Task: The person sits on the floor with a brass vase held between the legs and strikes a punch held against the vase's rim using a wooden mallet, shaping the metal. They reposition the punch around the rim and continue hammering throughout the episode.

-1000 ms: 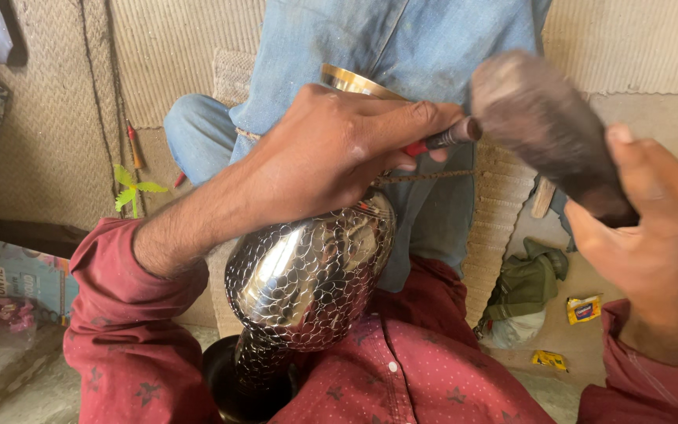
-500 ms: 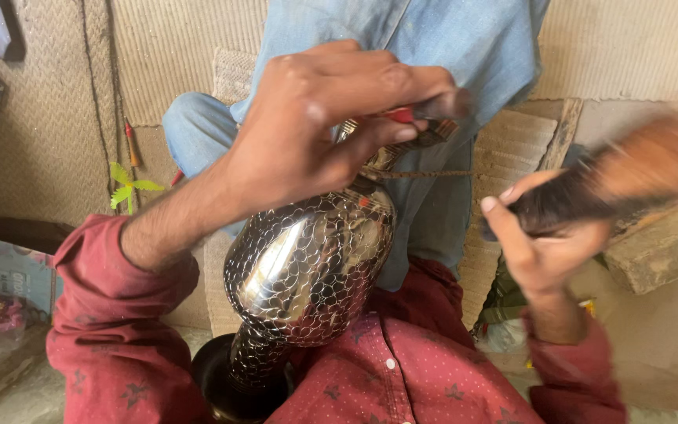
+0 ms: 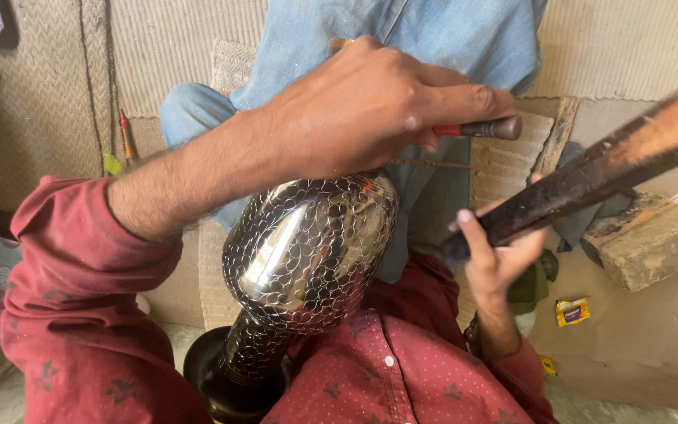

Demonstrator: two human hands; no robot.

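Woven matting [image 3: 56, 86] covers the floor and the wall behind, and a second person in a blue shirt [image 3: 449, 39] sits just beyond the metal vase [image 3: 311, 247], with a wooden block [image 3: 653, 239] and small yellow packets [image 3: 573, 311] lying on the floor to the vase's right. The vase is a shiny, bulbous vessel resting in the lap of the person in the red shirt [image 3: 386, 369]. Its long axis runs on a slant, with the narrow neck and dark flared mouth [image 3: 229, 377] pointing down and to the left, and the rounded belly rising up and to the right. A fine scale-like pattern already covers all of the belly and neck that shows, so by my judgement the engraving is well along; the far side is hidden, and I cannot tell how much of it remains to be cut. The left hand [image 3: 362, 110] hovers just above the top of the vase, its grip closed tight around a slim chisel with a red band [image 3: 476, 128], whose blunt end points to the right. The working tip is hidden under the fingers, so I cannot tell whether it touches the metal. The right hand [image 3: 496, 259] sits to the right of the vase, its grip wrapped round the lower end of a dark wooden mallet handle [image 3: 590, 184] that slants up and away to the right, blurred with motion.
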